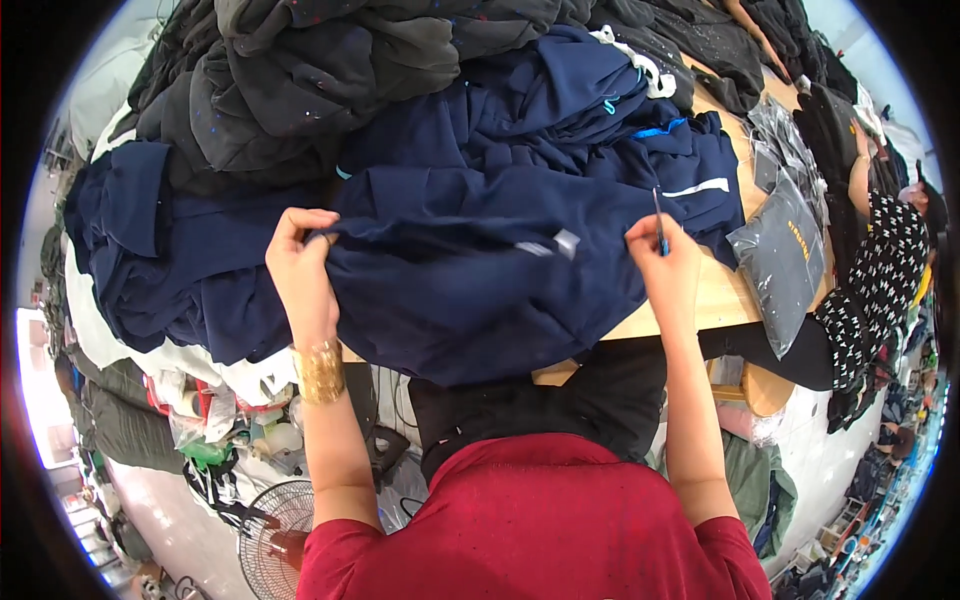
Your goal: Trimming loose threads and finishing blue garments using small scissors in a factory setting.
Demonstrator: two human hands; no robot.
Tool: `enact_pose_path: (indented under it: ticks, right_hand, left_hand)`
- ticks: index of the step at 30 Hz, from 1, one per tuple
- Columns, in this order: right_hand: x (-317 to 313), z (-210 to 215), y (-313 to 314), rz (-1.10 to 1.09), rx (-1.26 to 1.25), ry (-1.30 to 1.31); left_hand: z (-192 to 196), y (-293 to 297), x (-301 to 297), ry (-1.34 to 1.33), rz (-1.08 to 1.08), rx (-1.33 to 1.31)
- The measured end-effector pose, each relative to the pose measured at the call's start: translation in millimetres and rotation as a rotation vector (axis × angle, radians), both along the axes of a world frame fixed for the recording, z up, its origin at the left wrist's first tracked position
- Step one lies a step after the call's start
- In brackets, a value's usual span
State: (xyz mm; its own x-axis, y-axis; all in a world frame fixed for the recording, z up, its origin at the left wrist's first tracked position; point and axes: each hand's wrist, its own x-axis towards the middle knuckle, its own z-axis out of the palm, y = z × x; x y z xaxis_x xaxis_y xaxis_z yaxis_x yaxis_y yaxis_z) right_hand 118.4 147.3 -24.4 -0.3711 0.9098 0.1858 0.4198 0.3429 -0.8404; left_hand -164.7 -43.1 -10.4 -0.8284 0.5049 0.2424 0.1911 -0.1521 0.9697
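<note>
A navy garment (450, 290) is stretched out in front of me, hanging over the table's near edge. My left hand (303, 265) pinches its upper left edge, thumb and fingers pressed together. At the garment's right side, my right hand (670, 265) is closed around small thread snips (660, 230), blades pointing up and away from me. The right fingertips also seem to hold the cloth's edge. A blurred white label (566, 243) shows near the garment's middle. Just behind it lie more navy garments (550, 95), some with white and light-blue trim.
Black garments with coloured specks (330, 85) are heaped at the back left. More navy clothing (190, 260) lies at left. On the wooden table (732, 285), a plastic-wrapped dark garment (785, 255) rests at right, near a co-worker in a patterned top (875, 270). A fan (275, 530) stands lower left.
</note>
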Motion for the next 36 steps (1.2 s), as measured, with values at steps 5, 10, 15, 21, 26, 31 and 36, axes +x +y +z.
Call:
enact_pose_path:
  ticks: [5,10,15,21,26,31,36]
  right_hand:
    - [0.4,-1.7,4.8,0.061,-0.200,0.096]
    - [1.9,-20.8,-3.7,0.215,-0.301,0.019]
    - [-4.1,-22.6,-16.1,0.312,-0.195,0.056]
    - [-40.5,-14.2,-16.8,0.650,0.225,-0.162]
    - [-38.1,24.9,-9.9,0.707,-0.616,0.055]
    - [-41.9,33.3,-16.4,0.782,-0.511,0.166]
    - [-48.8,38.4,-22.3,0.885,-0.311,0.118]
  left_hand:
    - [-31.5,-4.5,-33.0,0.223,-0.049,-0.417]
    - [-19.3,-5.3,-8.4,0.441,0.031,-0.419]
    - [14.7,6.6,67.3,0.781,0.017,-0.314]
    - [-21.6,38.0,98.4,0.770,-0.371,-0.550]
    - [-2.4,26.5,76.2,-0.087,-0.620,-0.283]
    - [17.6,40.8,81.4,0.164,-0.761,-0.279]
    - [24.7,30.8,78.8,0.275,-0.632,-0.400]
